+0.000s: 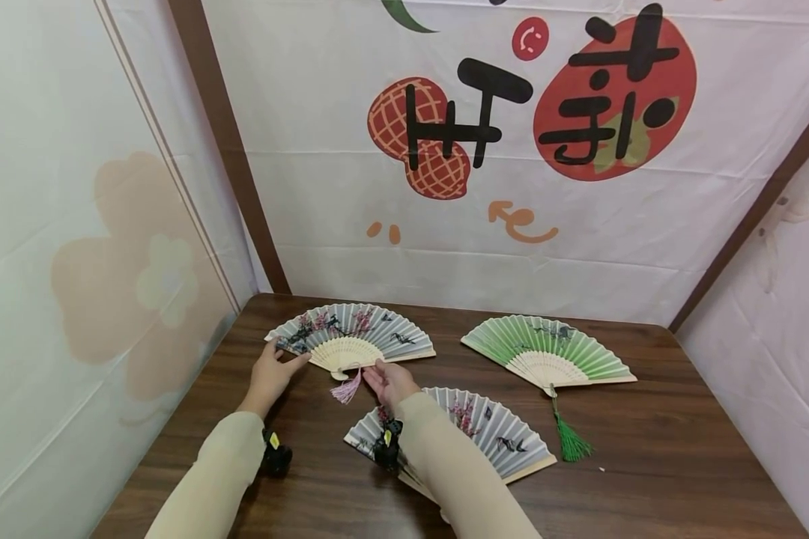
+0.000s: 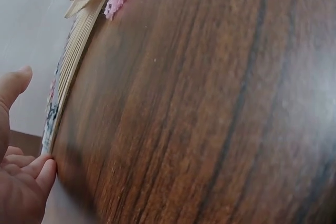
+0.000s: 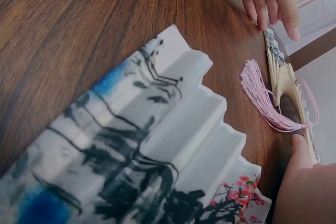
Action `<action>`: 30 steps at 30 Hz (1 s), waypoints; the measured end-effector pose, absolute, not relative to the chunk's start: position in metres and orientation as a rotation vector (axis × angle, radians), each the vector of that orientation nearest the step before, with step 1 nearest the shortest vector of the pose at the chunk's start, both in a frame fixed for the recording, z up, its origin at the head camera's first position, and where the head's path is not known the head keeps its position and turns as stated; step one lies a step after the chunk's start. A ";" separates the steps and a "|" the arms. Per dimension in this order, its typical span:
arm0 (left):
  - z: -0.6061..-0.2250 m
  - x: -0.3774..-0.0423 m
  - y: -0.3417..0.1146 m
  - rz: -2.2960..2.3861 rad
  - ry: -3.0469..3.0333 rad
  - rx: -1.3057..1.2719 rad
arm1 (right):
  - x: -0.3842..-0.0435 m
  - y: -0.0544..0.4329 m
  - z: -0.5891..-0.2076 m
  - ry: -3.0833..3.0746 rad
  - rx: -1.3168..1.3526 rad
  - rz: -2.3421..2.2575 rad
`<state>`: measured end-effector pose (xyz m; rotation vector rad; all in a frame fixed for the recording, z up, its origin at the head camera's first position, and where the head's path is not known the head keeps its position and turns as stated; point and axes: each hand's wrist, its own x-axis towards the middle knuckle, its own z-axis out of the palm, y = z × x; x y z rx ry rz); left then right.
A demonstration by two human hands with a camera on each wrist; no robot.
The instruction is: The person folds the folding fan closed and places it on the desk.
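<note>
A grey-white folding fan (image 1: 344,352) with pink blossoms lies spread at the table's far left, its pink tassel (image 1: 347,388) hanging toward the near side. My left hand (image 1: 273,374) is at its left end; in the left wrist view the fingertips (image 2: 48,169) touch the end of the outer rib while the thumb stands apart. Just right of the tassel, my right hand (image 1: 392,383) pinches the fan's lower right edge; some of its fingers are hidden. Beneath my right forearm lies a second blossom-patterned fan (image 1: 505,442), also spread and partly covered by the sleeve.
To the right, a spread green folding fan (image 1: 546,348) lies with its green tassel (image 1: 569,438) trailing toward me. All the fans lie on a dark wooden table (image 1: 681,457). A printed white cloth (image 1: 445,262) hangs behind the table's far edge, with more cloth at both sides.
</note>
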<state>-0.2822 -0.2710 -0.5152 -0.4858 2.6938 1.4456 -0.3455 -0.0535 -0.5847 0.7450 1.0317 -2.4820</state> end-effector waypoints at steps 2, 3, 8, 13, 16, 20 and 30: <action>-0.515 -0.283 -0.271 1.488 2.679 -0.499 | -0.323 -0.050 -0.546 1.056 0.770 -2.485; -0.515 -0.283 -0.271 1.510 2.670 -0.508 | -0.317 -0.047 -0.537 1.040 0.768 -2.483; -0.515 -0.284 -0.267 1.663 2.606 -0.539 | -0.304 -0.039 -0.514 1.048 0.745 -2.477; -0.514 -0.284 -0.266 1.841 2.522 -0.578 | -0.307 -0.037 -0.512 1.046 0.749 -2.483; -0.513 -0.284 -0.267 1.944 2.460 -0.615 | -0.307 -0.037 -0.513 1.039 0.743 -2.496; -0.512 -0.282 -0.270 2.051 2.360 -0.701 | -0.304 -0.037 -0.511 1.046 0.717 -2.492; -0.510 -0.285 -0.271 2.350 2.094 -0.783 | -0.304 -0.036 -0.512 1.048 0.703 -2.467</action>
